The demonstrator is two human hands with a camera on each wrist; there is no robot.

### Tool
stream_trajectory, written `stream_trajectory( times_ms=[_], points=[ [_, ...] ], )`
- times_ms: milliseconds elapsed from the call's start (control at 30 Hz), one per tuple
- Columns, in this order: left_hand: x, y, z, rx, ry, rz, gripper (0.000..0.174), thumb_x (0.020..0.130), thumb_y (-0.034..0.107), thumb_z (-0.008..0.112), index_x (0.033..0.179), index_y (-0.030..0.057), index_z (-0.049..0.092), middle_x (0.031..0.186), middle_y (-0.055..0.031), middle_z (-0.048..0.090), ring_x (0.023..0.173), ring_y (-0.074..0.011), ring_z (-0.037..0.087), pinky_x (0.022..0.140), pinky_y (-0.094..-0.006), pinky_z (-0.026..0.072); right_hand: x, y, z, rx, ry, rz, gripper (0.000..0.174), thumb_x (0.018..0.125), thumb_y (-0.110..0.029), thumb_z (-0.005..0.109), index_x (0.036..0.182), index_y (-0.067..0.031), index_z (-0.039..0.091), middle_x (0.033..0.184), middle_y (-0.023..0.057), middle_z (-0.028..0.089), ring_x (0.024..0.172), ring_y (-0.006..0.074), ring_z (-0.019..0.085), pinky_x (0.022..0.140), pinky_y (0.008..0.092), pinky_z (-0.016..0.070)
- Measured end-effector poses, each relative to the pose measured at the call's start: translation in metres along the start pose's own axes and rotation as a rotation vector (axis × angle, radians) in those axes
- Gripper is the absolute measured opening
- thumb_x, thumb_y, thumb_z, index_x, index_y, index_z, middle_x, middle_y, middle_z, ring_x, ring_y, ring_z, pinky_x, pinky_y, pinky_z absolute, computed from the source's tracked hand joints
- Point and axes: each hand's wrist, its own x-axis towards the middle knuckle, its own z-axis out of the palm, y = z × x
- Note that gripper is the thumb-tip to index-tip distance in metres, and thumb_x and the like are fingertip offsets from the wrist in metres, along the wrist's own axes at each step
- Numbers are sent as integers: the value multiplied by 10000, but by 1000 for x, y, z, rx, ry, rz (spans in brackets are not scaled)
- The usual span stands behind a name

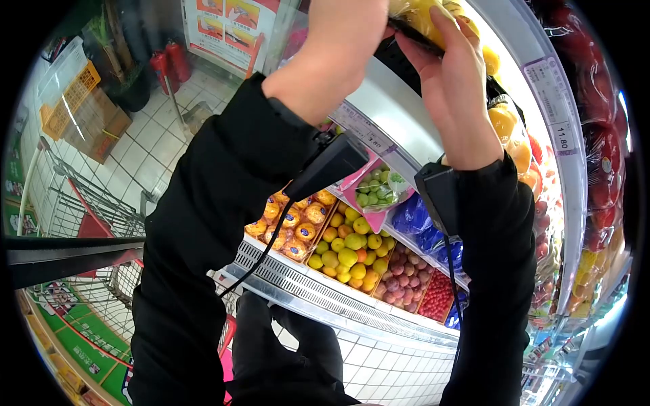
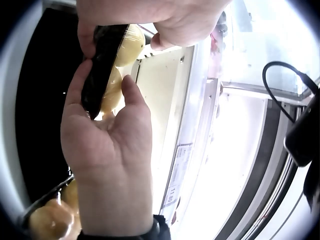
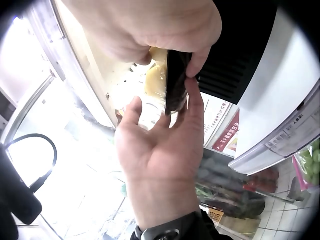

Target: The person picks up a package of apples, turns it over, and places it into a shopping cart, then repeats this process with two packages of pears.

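Note:
Both hands hold a film-wrapped black tray of yellow fruit at the top of the head view. My right hand grips its near end, thumb on the fruit side and fingers against the black underside. My left hand reaches up to the other end; its fingers lie beyond the head view's edge. In the left wrist view the black tray stands on edge, gripped between left hand above and right hand below. The right wrist view shows left-hand fingers and thumb around the tray.
Wrapped peaches sit beside the right wrist on the shelf, near a price label. Lower down lie boxed oranges, loose yellow-green fruit and bagged green fruit. A shopping cart stands at left.

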Motion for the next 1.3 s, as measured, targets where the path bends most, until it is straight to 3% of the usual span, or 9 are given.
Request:
stream_trajectory(
  times_ms=[233, 367, 600, 733, 800, 867, 1000, 1133, 1300],
  points=[
    [-9, 4, -15, -11, 90, -195, 356, 953, 377, 527, 1164, 94, 577, 1072, -54, 624, 983, -170, 592, 828, -340, 487, -30, 5, -7, -72, -9, -29, 580, 914, -157, 653, 1359, 8, 319, 1232, 178, 517, 1101, 287, 578, 929, 449, 532],
    [-25, 22, -20, 16, -69, -217, 380, 953, 404, 517, 1183, 109, 582, 1124, -44, 623, 998, -172, 599, 838, -349, 494, -41, 8, -5, 16, 6, 3, 521, 919, -156, 645, 1314, -19, 333, 1226, 122, 492, 1112, 221, 530, 910, 410, 519],
    [-16, 21, -45, 10, -189, -470, 430, 923, 234, 628, 1258, -12, 522, 1177, -123, 629, 1072, -198, 637, 909, -348, 526, -69, 2, -3, -7, 107, 76, 572, 926, -222, 654, 1357, -48, 321, 1254, 123, 477, 1131, 201, 510, 943, 414, 480],
    [-39, 16, -45, 85, -190, -406, 509, 824, 284, 749, 1184, -17, 552, 1051, -102, 658, 955, -157, 665, 779, -299, 564, -89, 3, -7, 89, 172, 177, 573, 906, -233, 684, 1359, -94, 362, 1243, 104, 492, 1098, 181, 518, 865, 367, 475],
    [-50, 15, -52, 90, -183, -498, 554, 818, 242, 761, 1215, -43, 499, 1067, -97, 634, 963, -163, 653, 831, -287, 543, -100, -4, -9, 80, 189, 229, 542, 900, -196, 687, 1342, -110, 385, 1172, 79, 539, 991, 145, 569, 716, 277, 493],
    [-74, 18, -46, 8, -101, -490, 551, 831, 196, 745, 1239, -53, 471, 1137, -107, 609, 995, -169, 642, 859, -292, 534, -117, -9, -14, 58, 168, 274, 456, 948, -159, 612, 1346, -125, 390, 1241, 76, 539, 1101, 192, 557, 879, 375, 486],
    [-116, 24, -38, -32, -82, -588, 595, 837, 112, 723, 1330, -8, 413, 1216, -123, 576, 1080, -183, 615, 912, -314, 523, -153, -16, -27, 116, 181, 276, 578, 889, -72, 678, 1359, -51, 343, 1179, 102, 534, 1026, 138, 580, 850, 260, 513],
    [-166, 27, -20, -59, 21, -679, 705, 785, 28, 744, 1376, 24, 360, 1287, -100, 538, 1202, -210, 548, 1001, -365, 478, -192, -34, -47, 153, 162, 284, 655, 865, 2, 676, 1392, -56, 291, 1174, 122, 538, 1045, 159, 588, 896, 295, 505],
    [-224, 28, 12, -51, -28, -513, 968, 723, -87, 729, 1478, 153, 173, 1411, -98, 379, 1326, -256, 410, 1054, -412, 434, -236, -52, -67, 322, 191, 191, 746, 843, 39, 653, 1441, -59, 220, 1196, 150, 548, 1059, 200, 593, 915, 330, 502]
  ],
)
